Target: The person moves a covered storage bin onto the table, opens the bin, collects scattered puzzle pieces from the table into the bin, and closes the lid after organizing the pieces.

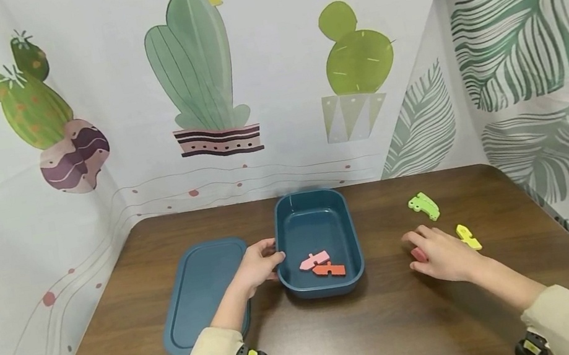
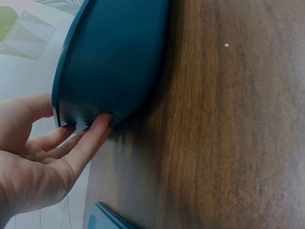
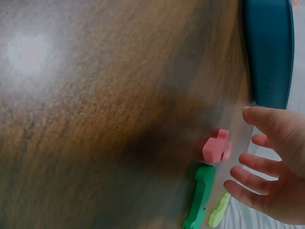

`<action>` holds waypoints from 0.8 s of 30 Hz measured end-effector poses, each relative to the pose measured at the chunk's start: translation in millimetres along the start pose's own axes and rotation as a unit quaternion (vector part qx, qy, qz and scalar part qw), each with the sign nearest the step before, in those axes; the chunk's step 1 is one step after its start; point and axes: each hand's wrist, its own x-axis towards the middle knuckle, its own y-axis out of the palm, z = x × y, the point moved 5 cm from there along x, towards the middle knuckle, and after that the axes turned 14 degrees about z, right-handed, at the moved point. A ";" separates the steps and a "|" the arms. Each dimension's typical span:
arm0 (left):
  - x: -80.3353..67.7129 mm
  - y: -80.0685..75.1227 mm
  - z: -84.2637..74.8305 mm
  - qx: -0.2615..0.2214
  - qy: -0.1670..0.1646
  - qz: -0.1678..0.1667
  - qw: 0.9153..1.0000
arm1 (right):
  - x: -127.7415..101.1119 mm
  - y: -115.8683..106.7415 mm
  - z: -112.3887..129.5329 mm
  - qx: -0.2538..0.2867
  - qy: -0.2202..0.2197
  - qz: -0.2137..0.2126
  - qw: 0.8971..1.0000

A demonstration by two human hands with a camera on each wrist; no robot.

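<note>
My left hand [image 1: 259,268] grips the left side of a dark blue plastic box [image 1: 326,291], thumb over the rim and fingers against the outer wall. In the left wrist view, the fingertips [image 2: 102,119] press that wall. Inside the box lie a pink arrow-shaped piece [image 1: 314,260] and an orange-red one [image 1: 329,269]. Right of the box, my right hand [image 1: 441,253] hovers with spread fingers above a small red piece [image 3: 217,147], apart from it in the right wrist view. Beside that piece lies a dark green piece [image 3: 200,195], hidden by the hand in the head view.
A flat blue lid [image 1: 205,297] lies on the brown table [image 1: 313,348], left of the box. Farther right are a light green car-shaped piece [image 1: 425,206] and a yellow arrow-shaped piece [image 1: 467,237]. A cactus-printed cloth [image 1: 279,78] hangs behind the table.
</note>
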 end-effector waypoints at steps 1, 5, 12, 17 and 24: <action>0.2 0.1 0.2 -0.001 0.000 -0.001 1.000 | -0.2 0.5 -1.1 -0.001 0.001 0.000 1.000; 1.0 0.3 0.2 -0.002 0.002 -0.001 1.000 | -1.4 1.7 -4.3 -0.002 0.005 0.004 1.000; -6.0 2.2 -8.9 -0.006 -0.003 0.008 1.000 | -1.5 3.2 -7.4 0.006 0.012 0.021 1.000; -16.4 5.5 -22.8 0.003 0.003 0.013 1.000 | -0.6 5.5 -7.8 0.012 0.017 0.030 0.999; -3.7 0.2 -4.6 0.001 0.001 0.004 1.000 | 1.3 9.2 -6.9 0.013 0.009 0.027 1.000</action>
